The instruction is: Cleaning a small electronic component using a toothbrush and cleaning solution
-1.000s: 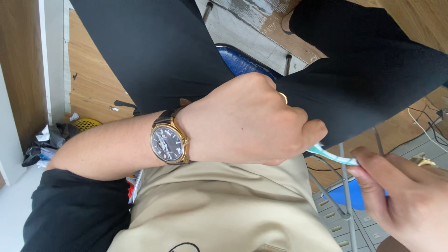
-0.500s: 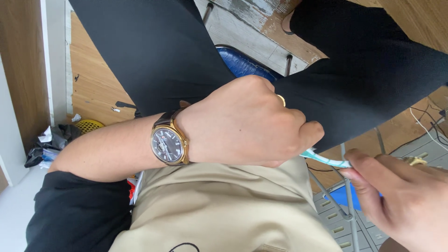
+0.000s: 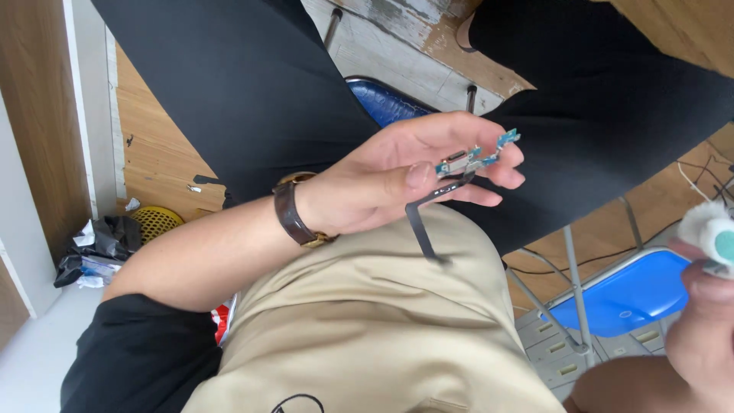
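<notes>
Head view, from the left edge inward: a yellow perforated basket and crumpled dark bags lie on the wooden floor beside a white frame, as they did a second ago. The left forearm crosses the beige shirt, and its brown-strapped wristwatch now shows the strap side, where a second ago the dial faced the camera. The left hand has turned over: earlier it was a closed fist seen from the back, now the palm faces up with the fingers loosely extended. Thumb and fingertips pinch a small blue circuit board carrying a metal connector, held above the black trousers; a black flex ribbon cable hangs from the board down toward the shirt. Behind the hand, a blue seat shows between the legs. Further right, a second blue chair seat on grey metal legs stands on the floor. At the right edge, the right hand has drawn away from the left one, which it nearly touched before through a thin teal tool; its fingers now close on a white and teal object, only partly in view.
</notes>
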